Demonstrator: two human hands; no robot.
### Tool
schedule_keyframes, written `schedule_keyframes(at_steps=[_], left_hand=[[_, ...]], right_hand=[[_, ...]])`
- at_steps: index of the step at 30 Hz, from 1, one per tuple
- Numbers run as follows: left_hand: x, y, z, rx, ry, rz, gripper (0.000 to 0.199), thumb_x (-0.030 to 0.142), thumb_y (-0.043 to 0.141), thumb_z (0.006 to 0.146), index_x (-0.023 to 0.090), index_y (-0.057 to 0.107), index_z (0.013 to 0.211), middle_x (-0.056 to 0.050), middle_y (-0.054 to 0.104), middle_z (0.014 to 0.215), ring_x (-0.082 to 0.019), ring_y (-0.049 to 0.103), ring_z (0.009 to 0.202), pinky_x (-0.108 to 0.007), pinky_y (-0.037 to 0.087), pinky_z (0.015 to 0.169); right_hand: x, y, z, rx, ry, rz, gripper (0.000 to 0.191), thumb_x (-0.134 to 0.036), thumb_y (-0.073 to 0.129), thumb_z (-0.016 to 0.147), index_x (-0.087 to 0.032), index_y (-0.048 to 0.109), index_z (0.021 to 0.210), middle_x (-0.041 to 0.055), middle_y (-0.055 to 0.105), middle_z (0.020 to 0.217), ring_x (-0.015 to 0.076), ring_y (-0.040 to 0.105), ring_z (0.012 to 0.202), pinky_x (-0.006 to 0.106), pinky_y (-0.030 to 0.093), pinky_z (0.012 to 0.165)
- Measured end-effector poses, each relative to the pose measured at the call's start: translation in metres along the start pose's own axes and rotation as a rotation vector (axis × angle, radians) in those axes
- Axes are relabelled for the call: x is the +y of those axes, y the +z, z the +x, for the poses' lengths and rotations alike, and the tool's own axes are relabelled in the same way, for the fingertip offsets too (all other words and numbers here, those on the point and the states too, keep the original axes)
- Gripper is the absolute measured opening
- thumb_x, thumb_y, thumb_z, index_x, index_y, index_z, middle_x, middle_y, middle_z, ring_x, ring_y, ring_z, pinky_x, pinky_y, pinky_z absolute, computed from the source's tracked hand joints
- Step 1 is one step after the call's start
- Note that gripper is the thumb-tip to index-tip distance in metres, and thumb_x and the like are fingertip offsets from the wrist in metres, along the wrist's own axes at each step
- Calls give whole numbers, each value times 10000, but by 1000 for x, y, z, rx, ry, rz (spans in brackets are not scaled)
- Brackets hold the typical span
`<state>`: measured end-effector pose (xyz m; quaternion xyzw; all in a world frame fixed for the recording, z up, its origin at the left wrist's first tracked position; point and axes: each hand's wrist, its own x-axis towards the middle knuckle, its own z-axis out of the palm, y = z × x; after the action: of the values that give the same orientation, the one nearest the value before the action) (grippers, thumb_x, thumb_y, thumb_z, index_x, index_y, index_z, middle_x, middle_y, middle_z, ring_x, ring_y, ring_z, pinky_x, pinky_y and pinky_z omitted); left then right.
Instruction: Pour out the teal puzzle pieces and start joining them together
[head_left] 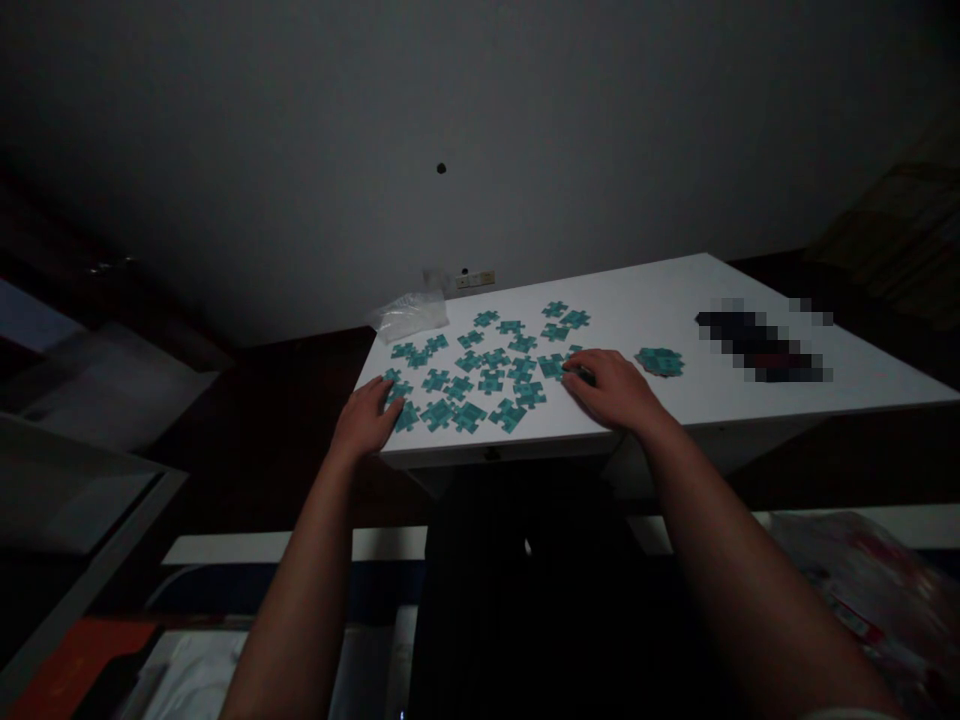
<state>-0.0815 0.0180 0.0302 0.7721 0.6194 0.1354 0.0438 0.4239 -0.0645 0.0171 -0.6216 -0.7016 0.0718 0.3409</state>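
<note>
Far left, low: orange item (97, 665) below worktop level, no brand readable. Clear plastic bag (411, 316) lay crumpled at the worktop's (637, 300) back left corner. Left hand (365, 420) rested at the left edge, thumb and fingers spread, fingertips against the outermost teal pieces. Teal jigsaw pieces (491, 380) covered the left half, teal faces up, mostly single, several touching or overlapping, notably toward the front edge. Right hand (611, 388) was down on the worktop at the right side of the spread, fingers bent and close together, tips by a teal piece; a small dark shape showed there, but the view was too dim to tell whether anything was pinched. Just right of it, a pile of teal pieces (660, 361) lay heaped.

Handling, as judged: pieces were best taken from the pile one at a time, by the edges, and set flat with a gap all round so no tab rode over a neighbor. Sliding with a light fingertip suited close spots better than pressing; the left hand did best as a loose guard, keeping edge pieces from going over.

Far right on the worktop, a dark item (757, 345) was pixelated, unidentifiable. Lower right, a plastic package (874, 580) carried a red-and-white label (855, 615), text illegible. No other writing could be read.
</note>
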Motion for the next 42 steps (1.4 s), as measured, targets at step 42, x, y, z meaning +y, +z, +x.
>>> schedule_keyframes(at_steps=[42], left_hand=[[-4, 4, 1, 8, -4, 19, 717, 594, 577, 1204, 160, 724, 1755, -202, 622, 1909, -409, 576, 1789, -575, 423, 1519]], right_hand=[[6, 3, 1, 9, 14, 52, 407, -517, 661, 1079, -294, 956, 1248, 194, 900, 1422, 506, 779, 1408, 728, 596, 1212]])
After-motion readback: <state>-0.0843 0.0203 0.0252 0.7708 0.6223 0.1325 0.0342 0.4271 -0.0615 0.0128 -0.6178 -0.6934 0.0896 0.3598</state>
